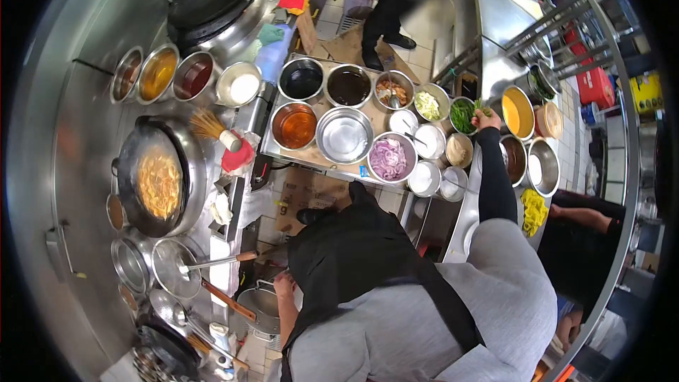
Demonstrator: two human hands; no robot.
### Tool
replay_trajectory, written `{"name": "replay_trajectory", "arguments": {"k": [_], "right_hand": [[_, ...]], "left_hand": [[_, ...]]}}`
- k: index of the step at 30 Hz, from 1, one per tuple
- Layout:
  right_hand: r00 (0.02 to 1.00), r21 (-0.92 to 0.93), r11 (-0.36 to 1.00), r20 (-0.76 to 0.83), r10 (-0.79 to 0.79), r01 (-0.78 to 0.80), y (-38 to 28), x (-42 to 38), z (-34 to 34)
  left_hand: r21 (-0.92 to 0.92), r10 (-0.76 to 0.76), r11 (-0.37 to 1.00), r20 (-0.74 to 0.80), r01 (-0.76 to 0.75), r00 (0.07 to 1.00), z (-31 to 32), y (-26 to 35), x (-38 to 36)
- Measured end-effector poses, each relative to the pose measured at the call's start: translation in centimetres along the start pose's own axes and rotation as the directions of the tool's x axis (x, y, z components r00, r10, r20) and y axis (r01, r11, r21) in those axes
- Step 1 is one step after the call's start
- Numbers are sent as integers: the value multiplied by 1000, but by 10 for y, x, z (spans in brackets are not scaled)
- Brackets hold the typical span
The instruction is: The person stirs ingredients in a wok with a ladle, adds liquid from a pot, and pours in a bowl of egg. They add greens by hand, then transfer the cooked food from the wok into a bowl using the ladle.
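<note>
My right hand (485,120) is reached out over the right side of the bowls, its fingers closed on some chopped greens (482,107). Just left of it is a metal bowl of the same chopped greens (462,114). Down at my left side hangs my left hand (284,286), close to a deep metal pot (262,308) and the wooden handle of a strainer (228,300); its fingers are mostly hidden. To the left, a wok (175,221) on the stove holds a yellow-brown, egg-like food (159,185).
Bowls of dark liquid (349,85), orange liquid (293,126), clear liquid (344,135) and sliced red onion (388,158) crowd the counter. A bamboo brush (212,127) lies by the wok. One person (396,7) stands at the far end, another (583,240) at right behind a metal rail.
</note>
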State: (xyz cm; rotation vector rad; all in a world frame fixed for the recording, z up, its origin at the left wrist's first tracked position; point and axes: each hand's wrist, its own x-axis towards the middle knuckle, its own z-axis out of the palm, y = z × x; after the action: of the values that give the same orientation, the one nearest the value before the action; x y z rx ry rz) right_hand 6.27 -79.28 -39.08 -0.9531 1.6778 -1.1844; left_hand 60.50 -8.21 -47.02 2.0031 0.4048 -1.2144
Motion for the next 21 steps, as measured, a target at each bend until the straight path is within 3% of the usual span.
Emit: {"name": "replay_trajectory", "arguments": {"k": [2,3,7,8,9,11,13,14,16,18,20,21], "right_hand": [[995,-58,998,97,-4,10,-22,-15,15],[978,-106,990,201,-64,87,-31,-26,29],[840,123,992,540,-58,-10,-123,-169,183],[781,169,985,620,-75,-39,-142,-209,226],[687,191,980,719,-103,-53,-161,-247,272],[506,205,977,849,-151,-52,-188,-320,351],[353,209,977,913,-205,27,-212,-398,431],[287,221,971,928,-237,87,-223,-435,468],[47,258,943,961,-273,210,-217,-492,552],[-109,271,909,962,-249,317,-211,-555,620],[-284,375,791,922,-264,484,-177,-594,708],[-342,496,628,868,-360,599,-181,-618,729]], "left_hand": [[-32,-94,995,-93,91,991,6,-6,-3],[-52,-96,994,-79,92,992,7,-13,-7],[-154,-102,984,-80,88,992,12,-60,5],[-26,-18,1000,-49,16,999,7,-85,21],[118,61,991,1,-61,998,3,-110,43],[199,119,972,31,-122,992,-4,-133,60],[65,98,993,-27,-96,995,-2,-133,72],[-102,16,994,-95,-26,995,-2,-114,63],[-441,-178,893,-173,86,969,-11,-54,16],[-484,-173,873,-185,64,967,-22,-78,34],[-614,-192,789,-229,12,954,-29,-85,30],[-637,-212,771,-239,12,948,-31,-91,24]]}}
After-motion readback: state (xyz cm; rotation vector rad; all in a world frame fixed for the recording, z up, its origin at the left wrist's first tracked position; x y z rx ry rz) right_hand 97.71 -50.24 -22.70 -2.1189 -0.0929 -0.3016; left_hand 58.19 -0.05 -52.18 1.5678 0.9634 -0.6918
